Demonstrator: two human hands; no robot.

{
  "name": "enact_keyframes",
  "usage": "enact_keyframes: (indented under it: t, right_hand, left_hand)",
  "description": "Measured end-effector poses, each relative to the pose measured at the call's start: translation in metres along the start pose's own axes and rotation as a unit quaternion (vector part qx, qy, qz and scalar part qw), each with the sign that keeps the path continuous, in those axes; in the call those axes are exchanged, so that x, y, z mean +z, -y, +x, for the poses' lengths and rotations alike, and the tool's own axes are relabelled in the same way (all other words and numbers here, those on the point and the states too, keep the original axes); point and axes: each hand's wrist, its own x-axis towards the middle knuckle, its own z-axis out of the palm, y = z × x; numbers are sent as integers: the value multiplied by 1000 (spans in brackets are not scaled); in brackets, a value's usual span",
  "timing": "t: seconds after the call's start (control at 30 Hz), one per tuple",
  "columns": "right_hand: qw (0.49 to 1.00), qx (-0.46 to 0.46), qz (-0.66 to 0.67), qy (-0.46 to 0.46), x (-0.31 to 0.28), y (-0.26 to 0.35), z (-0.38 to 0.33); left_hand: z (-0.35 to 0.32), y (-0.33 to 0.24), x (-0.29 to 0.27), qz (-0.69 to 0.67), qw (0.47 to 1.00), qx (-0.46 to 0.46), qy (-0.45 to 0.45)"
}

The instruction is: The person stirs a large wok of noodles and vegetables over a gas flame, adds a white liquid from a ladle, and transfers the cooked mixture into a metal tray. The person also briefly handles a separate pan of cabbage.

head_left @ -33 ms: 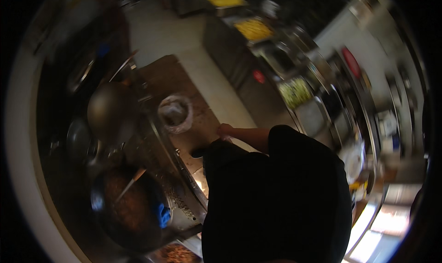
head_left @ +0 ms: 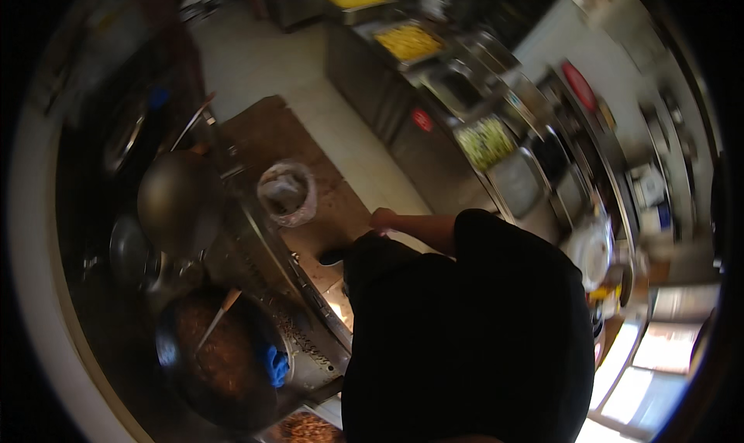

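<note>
A bare hand (head_left: 382,218) shows at the end of an arm beside the dark-clothed torso, hanging above the brown floor mat (head_left: 310,164); which hand it is, and its grip, cannot be told. A bag-lined bin (head_left: 287,193) stands near it on the mat. Further left, a wok (head_left: 221,358) holds brown food and a blue cloth (head_left: 275,365).
</note>
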Motion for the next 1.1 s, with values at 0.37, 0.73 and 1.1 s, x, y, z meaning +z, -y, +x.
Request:
enact_keyframes:
  t: [0.37,0.73,1.1]
  right_hand:
    - [914,315,246,67,261,-28,-249]
    - [606,483,403,-486,45,-285,-311]
    - [452,534,620,-356,72,-738,-379]
  left_hand:
    - [-10,-51,94,216,962,57,156]
    - [-54,-65,239,362,901,78,225]
    - [-129,-89,392,470,857,75,197]
